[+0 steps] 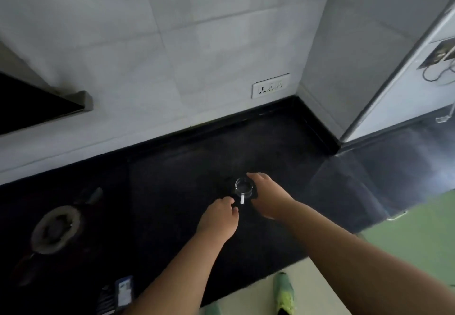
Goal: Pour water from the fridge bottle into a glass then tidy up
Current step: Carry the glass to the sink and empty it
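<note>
A small clear glass (pixel 243 187) stands upright on the black countertop (pixel 172 186), near its middle. My right hand (pixel 267 196) reaches in from the right, its thumb and fingers curled around the glass's right side. My left hand (pixel 219 218) hovers just in front and to the left of the glass. Its fingers are loosely curled and hold nothing, the fingertips close to a white streak low on the glass. No bottle is in view.
A gas burner (pixel 55 226) sits on the counter at the left, under a dark hood (pixel 44 107). A wall socket (pixel 270 85) is behind the glass. A grey appliance side (pixel 357 56) rises at the right. A blue packet (pixel 124 290) lies at the counter's front edge.
</note>
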A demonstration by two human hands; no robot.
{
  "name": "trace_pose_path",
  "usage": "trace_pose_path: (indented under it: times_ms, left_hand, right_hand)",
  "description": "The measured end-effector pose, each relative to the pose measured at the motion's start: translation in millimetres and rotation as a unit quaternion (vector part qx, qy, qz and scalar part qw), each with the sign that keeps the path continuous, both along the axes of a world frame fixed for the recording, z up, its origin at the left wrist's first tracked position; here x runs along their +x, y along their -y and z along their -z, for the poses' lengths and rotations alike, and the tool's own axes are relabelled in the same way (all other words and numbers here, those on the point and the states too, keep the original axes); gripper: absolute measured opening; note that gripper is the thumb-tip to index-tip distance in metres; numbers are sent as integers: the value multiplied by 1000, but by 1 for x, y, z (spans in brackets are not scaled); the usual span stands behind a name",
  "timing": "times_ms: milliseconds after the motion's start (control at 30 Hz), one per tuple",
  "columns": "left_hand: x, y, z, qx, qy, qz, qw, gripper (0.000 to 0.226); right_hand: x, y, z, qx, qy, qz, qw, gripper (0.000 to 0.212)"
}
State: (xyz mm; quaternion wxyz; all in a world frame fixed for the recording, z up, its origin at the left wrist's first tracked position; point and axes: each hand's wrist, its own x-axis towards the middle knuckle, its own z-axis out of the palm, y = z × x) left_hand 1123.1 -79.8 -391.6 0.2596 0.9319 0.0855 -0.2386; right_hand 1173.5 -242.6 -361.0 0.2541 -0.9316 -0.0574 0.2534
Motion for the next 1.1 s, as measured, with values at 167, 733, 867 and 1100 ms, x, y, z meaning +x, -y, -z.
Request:
trace_pose_path:
  times_ms: [167, 733, 867, 1100]
  left_hand:
    - [19, 19, 26, -24, -39, -42, 998, 45]
    - [5, 42, 27, -157, -12, -172, 972, 23]
    - [1, 36, -7, -161, 45, -115, 979, 24]
    - [-7, 28, -86, -172, 109, 70, 977, 25]
  right_hand:
    - [40, -7, 30, -27, -30, -107, 993, 95]
    - [31, 10, 46, 5, 15, -58, 998, 68]
    - [14, 18, 9, 66, 62, 2, 996, 61]
    - [-46, 35, -77, 72, 155, 125, 977, 56]
